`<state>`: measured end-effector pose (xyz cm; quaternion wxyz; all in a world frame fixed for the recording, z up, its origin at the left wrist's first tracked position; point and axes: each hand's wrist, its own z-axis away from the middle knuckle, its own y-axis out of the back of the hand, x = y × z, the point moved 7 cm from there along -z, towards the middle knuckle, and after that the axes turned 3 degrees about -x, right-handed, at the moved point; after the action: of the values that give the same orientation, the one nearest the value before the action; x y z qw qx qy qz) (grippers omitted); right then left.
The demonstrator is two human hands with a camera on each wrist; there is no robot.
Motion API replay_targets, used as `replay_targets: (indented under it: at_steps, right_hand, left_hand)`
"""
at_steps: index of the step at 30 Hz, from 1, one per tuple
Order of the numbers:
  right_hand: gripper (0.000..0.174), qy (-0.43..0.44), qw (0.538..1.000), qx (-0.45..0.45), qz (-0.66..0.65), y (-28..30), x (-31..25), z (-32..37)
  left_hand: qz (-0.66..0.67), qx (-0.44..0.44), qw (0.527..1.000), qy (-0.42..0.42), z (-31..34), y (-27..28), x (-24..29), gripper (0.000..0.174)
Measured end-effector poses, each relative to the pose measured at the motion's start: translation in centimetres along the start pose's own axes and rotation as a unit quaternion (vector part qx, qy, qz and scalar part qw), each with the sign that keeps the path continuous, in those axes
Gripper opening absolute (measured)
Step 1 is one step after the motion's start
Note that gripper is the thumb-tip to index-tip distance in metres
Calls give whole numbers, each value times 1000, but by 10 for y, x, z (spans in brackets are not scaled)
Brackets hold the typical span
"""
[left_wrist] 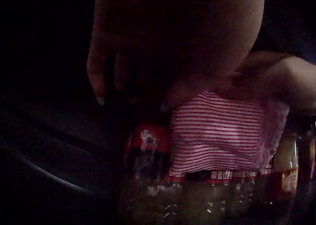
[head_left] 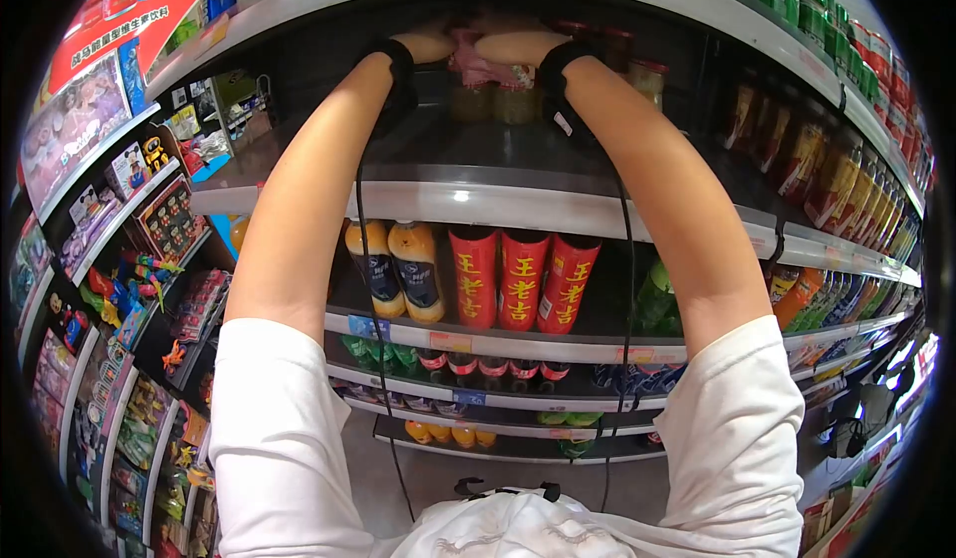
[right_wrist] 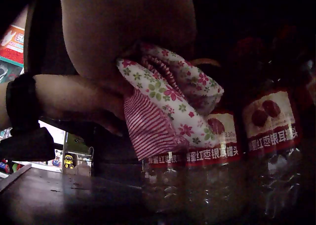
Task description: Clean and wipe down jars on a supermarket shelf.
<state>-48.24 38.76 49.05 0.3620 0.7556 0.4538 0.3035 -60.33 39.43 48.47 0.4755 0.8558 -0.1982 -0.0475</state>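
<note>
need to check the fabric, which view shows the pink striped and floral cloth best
The right wrist view: the pink striped and floral cloth fills mid-frame, both patterns clear, bunched under the right hand over red-labelled jars. The left wrist view shows only its striped side, dim. The head view shows just a pink scrap, far off.

You'll see three tall red cans with yellow characters [head_left: 520, 281] near the middle of a white-edged shelf [head_left: 558, 349], at its front edge. Two orange-drink plastic bottles with dark labels [head_left: 398, 271] stand just beside them on the left. Amber-brown bottles [head_left: 832, 175] line the right end of the shelf above. Racks of colourful packaged goods [head_left: 110, 259] fill your left.
</note>
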Motion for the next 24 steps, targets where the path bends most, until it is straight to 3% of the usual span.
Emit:
replay_targets:
  at_steps: [3, 5, 9, 13, 16, 21, 24]
  right_hand:
    - [42, 35, 998, 25, 45, 4, -9, 4]
    - [42, 50, 996, 13, 73, 0, -13, 6]
    - [42, 28, 999, 24, 13, -2, -6, 15]
    - [41, 39, 999, 6, 6, -3, -3, 22]
    - [39, 61, 998, 2, 17, 0, -2, 30]
    - [34, 111, 991, 78, 20, 7, 2, 47]
    - [30, 74, 997, 13, 34, 11, 2, 66]
  left_hand:
    - [38, 63, 996, 49, -3, -6, -17, 41]
    - [122, 23, 986, 114, -1, -13, -25, 39]
    - [283, 44, 943, 171, 53, 10, 43, 36]
    - [397, -22, 908, 132, 40, -5, 3, 34]
    - [363, -93, 920, 112, 38, -16, 5, 36]
    - [317, -72, 937, 127, 41, -15, 26, 50]
    - [326, -84, 938, 81, 33, -18, 35, 58]
